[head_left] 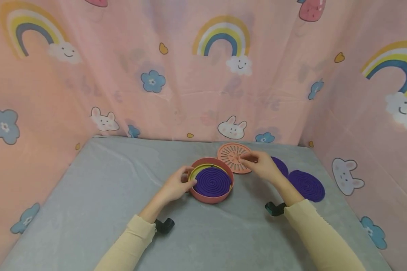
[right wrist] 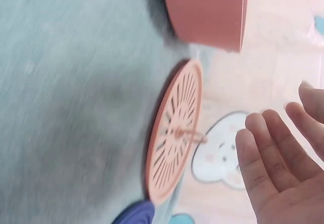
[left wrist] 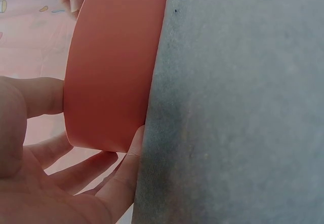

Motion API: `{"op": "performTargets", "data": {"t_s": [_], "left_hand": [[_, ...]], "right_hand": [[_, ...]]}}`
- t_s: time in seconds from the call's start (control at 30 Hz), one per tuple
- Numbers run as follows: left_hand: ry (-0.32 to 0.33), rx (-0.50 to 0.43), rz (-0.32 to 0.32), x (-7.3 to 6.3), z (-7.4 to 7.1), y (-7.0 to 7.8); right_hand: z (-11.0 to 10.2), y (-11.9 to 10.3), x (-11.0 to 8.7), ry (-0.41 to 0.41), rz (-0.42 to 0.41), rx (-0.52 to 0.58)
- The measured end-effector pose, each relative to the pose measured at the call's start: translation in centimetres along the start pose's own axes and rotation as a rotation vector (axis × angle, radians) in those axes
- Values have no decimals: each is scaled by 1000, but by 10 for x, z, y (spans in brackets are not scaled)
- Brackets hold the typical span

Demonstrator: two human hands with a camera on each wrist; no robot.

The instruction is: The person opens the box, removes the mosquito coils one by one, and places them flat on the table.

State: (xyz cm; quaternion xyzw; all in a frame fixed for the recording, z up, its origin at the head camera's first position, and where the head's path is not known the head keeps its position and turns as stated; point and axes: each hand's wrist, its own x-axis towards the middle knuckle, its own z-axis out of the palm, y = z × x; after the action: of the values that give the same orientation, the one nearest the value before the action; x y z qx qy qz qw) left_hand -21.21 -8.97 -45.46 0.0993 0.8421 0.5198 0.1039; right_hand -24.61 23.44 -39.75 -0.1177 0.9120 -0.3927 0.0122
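From where I stand, the person's two hands are both over the grey desk, each coming out of a cream sleeve, with one black device at each wrist. At the left, the left hand grasps the side of one round salmon-red bowl, its thumb at the rim and its other fingers round the outer wall. The bowl sits upright on the desk near the middle, and inside it lies one purple coil on top of something yellow (only a crescent of that peeps out, so I can't count how many yellow pieces there are). Just beside the bowl, to the right and farther back, one pale orange slotted disc lies flat, a thin peg rising from its centre. Over that disc's right side hovers the right hand, released, its fingers loosely extended and apart from the peg. Farther right lie two more purple coils, close to each other, the nearer-in one partly hidden by the hand; that makes three purple coils altogether. Behind everything hangs a pink cloth with three rainbows and three rabbit faces.
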Motion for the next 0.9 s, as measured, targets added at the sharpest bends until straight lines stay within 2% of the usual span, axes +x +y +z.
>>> {"op": "performTargets", "data": {"t_s": [0.2, 0.37, 0.9], "left_hand": [[-2, 3, 0, 0, 0, -1], [-6, -5, 4, 1, 0, -1], [-12, -8, 1, -1, -1, 0]], "right_hand": [[14, -13, 4, -31, -13, 17], [25, -25, 10, -45, -65, 19], [68, -46, 26, -107, -186, -91]]}}
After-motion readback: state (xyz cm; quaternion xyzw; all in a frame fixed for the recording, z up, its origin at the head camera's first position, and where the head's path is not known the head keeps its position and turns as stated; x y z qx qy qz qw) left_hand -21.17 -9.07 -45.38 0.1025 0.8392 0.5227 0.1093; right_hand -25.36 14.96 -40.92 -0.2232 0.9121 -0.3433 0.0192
